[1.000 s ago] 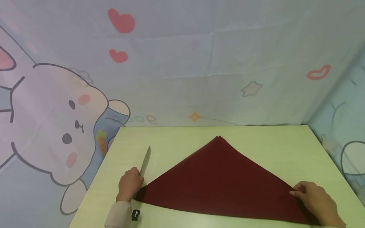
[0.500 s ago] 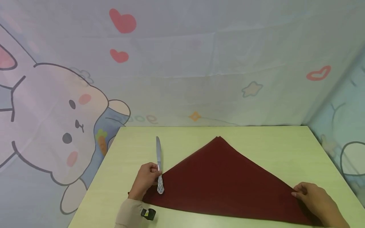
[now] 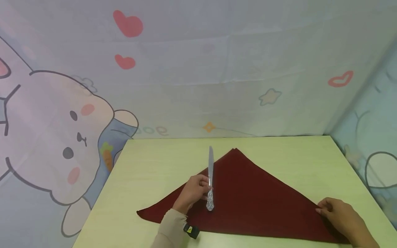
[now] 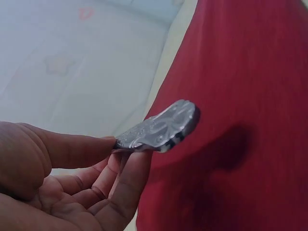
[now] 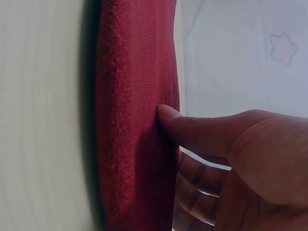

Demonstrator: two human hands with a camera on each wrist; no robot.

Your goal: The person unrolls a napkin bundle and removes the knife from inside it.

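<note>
A dark red cloth [image 3: 254, 199] lies on the table, folded into a triangle with its peak toward the back. My left hand [image 3: 193, 191] pinches a silver table knife [image 3: 211, 168] between thumb and fingers near the handle. The blade points to the back of the table. In the left wrist view the ornate handle end [image 4: 168, 125] sticks out past the fingertips, above the cloth and apart from it, casting a shadow. At the cloth's right edge, my right hand [image 3: 339, 215] pinches the fabric, thumb [image 5: 192, 130] on top and the other fingers partly hidden behind the edge.
The pale yellow-green table [image 3: 155, 165] shows around the cloth on all sides. Behind it hangs a printed backdrop [image 3: 186, 69] with a rabbit and hearts. A small black device [image 3: 191, 230] is worn at my left wrist.
My left hand has carried the knife rightward from the cloth's left corner to over its left-middle part, turning the blade more upright in view. The right hand stays at the right edge.
</note>
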